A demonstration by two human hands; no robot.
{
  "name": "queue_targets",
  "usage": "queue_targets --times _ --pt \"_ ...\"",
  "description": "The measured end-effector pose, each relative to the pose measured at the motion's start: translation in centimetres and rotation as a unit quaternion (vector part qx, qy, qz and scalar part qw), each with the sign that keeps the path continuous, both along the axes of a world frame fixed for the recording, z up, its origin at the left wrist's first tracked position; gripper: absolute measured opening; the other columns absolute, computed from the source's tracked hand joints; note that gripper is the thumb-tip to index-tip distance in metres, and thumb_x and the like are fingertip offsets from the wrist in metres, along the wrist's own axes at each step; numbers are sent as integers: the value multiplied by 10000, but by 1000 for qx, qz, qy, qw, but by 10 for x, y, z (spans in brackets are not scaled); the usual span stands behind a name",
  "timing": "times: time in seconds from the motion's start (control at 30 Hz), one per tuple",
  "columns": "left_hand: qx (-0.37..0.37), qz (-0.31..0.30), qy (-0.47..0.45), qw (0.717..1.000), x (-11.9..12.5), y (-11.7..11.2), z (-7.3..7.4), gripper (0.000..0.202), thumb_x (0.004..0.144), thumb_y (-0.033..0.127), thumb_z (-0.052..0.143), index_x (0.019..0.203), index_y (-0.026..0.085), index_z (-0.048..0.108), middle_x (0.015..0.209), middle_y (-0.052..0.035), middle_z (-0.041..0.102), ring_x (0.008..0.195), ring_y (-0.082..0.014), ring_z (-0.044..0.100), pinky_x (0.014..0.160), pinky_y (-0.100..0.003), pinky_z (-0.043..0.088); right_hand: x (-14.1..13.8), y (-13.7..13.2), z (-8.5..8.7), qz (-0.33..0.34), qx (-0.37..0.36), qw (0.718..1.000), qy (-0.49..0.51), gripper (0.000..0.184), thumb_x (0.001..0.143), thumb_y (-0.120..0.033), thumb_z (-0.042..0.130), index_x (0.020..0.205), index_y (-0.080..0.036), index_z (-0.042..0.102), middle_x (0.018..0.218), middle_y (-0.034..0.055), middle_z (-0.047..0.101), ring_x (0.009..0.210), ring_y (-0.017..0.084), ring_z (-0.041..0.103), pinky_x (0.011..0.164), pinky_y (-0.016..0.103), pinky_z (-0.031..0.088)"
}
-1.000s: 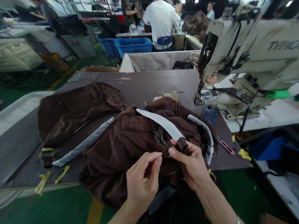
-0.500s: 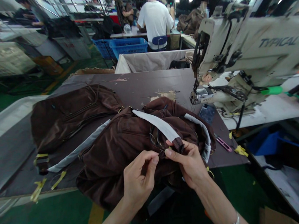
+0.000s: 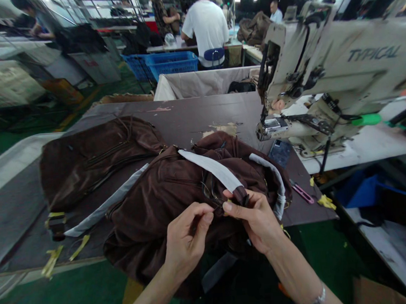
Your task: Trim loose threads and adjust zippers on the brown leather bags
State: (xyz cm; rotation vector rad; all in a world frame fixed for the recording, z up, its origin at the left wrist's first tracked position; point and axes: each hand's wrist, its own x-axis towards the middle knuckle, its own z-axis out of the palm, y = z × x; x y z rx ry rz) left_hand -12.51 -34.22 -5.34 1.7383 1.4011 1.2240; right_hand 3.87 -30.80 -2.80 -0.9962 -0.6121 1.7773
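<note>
A dark brown bag (image 3: 150, 193) lies crumpled at the table's front edge. Its pale-lined strap (image 3: 211, 167) runs down to a dark brown end (image 3: 240, 195). My right hand (image 3: 257, 220) is closed around that end, thumb and fingers pinched beside a short length of zipper (image 3: 215, 200). Just left of it, my left hand (image 3: 187, 240) pinches thumb against forefinger at the zipper; whatever is between the fingertips is too small to make out. A second brown bag (image 3: 98, 155) lies to the left, with a buckle (image 3: 57, 224) on its strap.
A sewing machine (image 3: 340, 71) stands on the right. Near it lie a phone (image 3: 279, 151), a pink cutter (image 3: 302, 192) and yellow scraps (image 3: 326, 202). Behind the table (image 3: 199, 107) are a cloth-lined bin (image 3: 204, 82), blue crates (image 3: 173, 64) and a person in white (image 3: 205, 27).
The view has shifted slightly. Both hands stay at the zipper and strap end, with the left fingertips a touch nearer the zipper; the bags lie as before.
</note>
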Motion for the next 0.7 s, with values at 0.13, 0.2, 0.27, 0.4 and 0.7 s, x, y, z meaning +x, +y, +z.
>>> queue_targets --times 0.13,0.2,0.27,0.4,0.7 --pt "5 9 13 1000 5 3 5 63 892 144 524 897 177 577 787 1 575 691 -100 564 662 -206 449 0 2 3 10 -2 1000 -11 332 556 -190 880 864 -161 759 692 -2 693 615 111 615 663 246 490" --pt "10 14 18 1000 7 5 8 53 894 152 526 883 175 572 794 -1 574 696 -101 559 664 -207 444 0 3 5 9 -4 1000 -13 341 550 -197 883 864 -159 758 680 2 693 608 116 615 651 251 488" --pt "2 15 21 1000 6 6 13 46 897 170 533 888 177 577 800 -1 580 703 -102 559 665 -207 441 0 4 6 0 -10 1000 -13 350 542 -205 886 865 -156 758 660 7 693 597 119 610 632 250 481" --pt "-51 -6 49 997 -4 6 24 53 900 218 552 920 191 592 815 3 596 731 -107 565 690 -210 439 -2 4 7 -20 -11 1000 -6 356 539 -204 886 870 -160 761 666 7 695 593 111 596 617 241 470" --pt "-47 5 101 994 -4 6 37 101 916 261 528 854 189 563 777 13 560 707 -104 532 658 -226 405 -4 4 5 -24 15 1000 -12 352 497 -175 891 821 -152 757 720 5 697 627 116 589 632 247 472"
